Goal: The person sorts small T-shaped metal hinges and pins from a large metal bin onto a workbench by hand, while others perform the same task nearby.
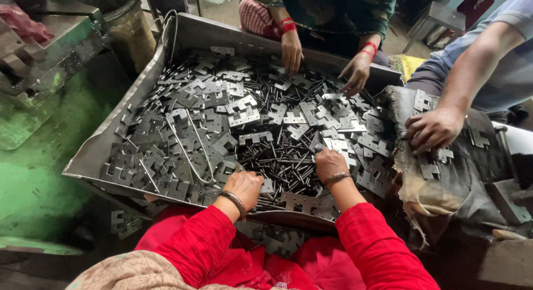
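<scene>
The left hand (244, 185) sits curled, apparently closed, and the right hand (330, 163) presses bent fingers into the thin dark metal pins (277, 157) mid-frame in the big sheet-metal tray (89, 157), so honestly sharp grey stamped hinge plates (244, 117) could nick skin.

Dull grey steel hinge plates (244, 117), each punched with small dark holes, fill the silvery metal tray (91, 151), and blackish-grey pins (277, 154) darken its middle and near edge. The left hand (244, 185) and right hand (330, 163) come out of bright red sleeves (191, 243), each wrist ringed by a dark bracelet, above a beige patterned cloth (139, 270). At the tray's far edge a co-worker's wrists carry red bangles (287, 24) over dark green clothing, a light blue sleeve (513, 15) shows past the right edge beside a stained brown-grey cloth (444, 184), and green paint (39, 173) covers the surface left of the tray.
</scene>
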